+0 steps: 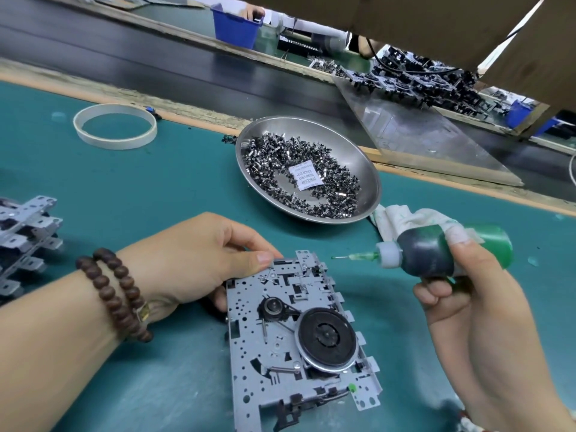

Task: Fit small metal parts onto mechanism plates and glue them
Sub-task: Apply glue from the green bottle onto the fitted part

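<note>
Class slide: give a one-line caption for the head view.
Left hand steadies the plate while the right hand aims the glue bottle beside the parts dish.

So the mechanism plate (299, 344) sits on the mat (162, 188), nearest the person. The left hand (193, 260) rests at the plate's far left corner, and the right hand (477, 300) is off to its right, holding the glue bottle (436, 254) with the needle tip pointing toward the plate's far edge. Behind the plate is the dish (367, 169) with small metal parts (274, 160) and a desiccant packet (304, 177) in it. A stack of plates (25, 241) lies well left, and a ring (114, 126) far back-left. A cloth (402, 218) lies just right of the dish.
</note>
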Demonstrator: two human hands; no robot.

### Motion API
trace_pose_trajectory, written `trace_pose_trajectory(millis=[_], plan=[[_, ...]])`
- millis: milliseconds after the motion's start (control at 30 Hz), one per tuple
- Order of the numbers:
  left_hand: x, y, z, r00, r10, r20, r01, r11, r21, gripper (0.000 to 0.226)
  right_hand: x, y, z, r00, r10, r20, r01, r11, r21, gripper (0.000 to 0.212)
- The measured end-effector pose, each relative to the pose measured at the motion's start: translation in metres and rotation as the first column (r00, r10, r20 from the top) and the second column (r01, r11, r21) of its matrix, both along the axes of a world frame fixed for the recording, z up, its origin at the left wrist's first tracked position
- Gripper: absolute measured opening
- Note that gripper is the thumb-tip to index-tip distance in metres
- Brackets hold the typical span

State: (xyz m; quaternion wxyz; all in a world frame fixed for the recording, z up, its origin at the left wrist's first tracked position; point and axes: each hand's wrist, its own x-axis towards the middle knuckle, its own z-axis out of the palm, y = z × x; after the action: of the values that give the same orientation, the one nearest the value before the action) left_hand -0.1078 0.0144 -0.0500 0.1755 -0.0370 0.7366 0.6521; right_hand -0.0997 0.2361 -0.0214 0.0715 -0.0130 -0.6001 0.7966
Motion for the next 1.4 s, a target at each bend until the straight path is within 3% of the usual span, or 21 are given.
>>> trace_pose_trajectory(millis=[167,267,433,700,1167,1267,1300,1400], plan=[[0.001,0.003,0.002,0.999,0.006,-0.036,-0.006,1.0,-0.012,0.015,0.0,-0.003,0.001,0.995,0.026,0.092,-0.02,0.998,-0.063,0.019],[0.002,0.008,0.0,0.987,0.007,-0.162,-0.031,0.989,-0.145,0.014,0.002,-0.005,-0.005,0.965,0.138,0.222,-0.105,0.983,-0.153,0.015],[0.001,0.01,-0.001,0.95,-0.026,-0.311,-0.075,0.948,-0.309,0.011,0.005,-0.013,-0.01,0.969,0.191,0.159,-0.199,0.979,0.037,0.02],[0.001,0.008,-0.001,0.956,-0.021,-0.292,-0.063,0.96,-0.275,0.009,0.007,-0.018,-0.014,0.972,0.223,0.081,-0.232,0.962,0.145,0.015],[0.001,0.008,0.001,0.965,-0.036,-0.258,-0.037,0.961,-0.273,0.008,0.01,-0.018,-0.016,0.97,0.242,0.041,-0.245,0.955,0.169,0.008],[0.001,0.008,0.001,0.965,-0.038,-0.26,-0.035,0.962,-0.271,0.008,0.01,-0.021,-0.014,0.97,0.238,0.042,-0.241,0.944,0.227,0.046],[0.001,0.008,0.001,0.964,-0.039,-0.261,-0.035,0.962,-0.272,0.009,0.011,-0.022,-0.013,0.973,0.225,0.041,-0.229,0.944,0.237,0.047],[0.0,0.008,0.0,0.964,-0.038,-0.265,-0.037,0.961,-0.275,0.009,0.01,-0.021,-0.013,0.973,0.227,0.048,-0.231,0.939,0.254,0.023]])
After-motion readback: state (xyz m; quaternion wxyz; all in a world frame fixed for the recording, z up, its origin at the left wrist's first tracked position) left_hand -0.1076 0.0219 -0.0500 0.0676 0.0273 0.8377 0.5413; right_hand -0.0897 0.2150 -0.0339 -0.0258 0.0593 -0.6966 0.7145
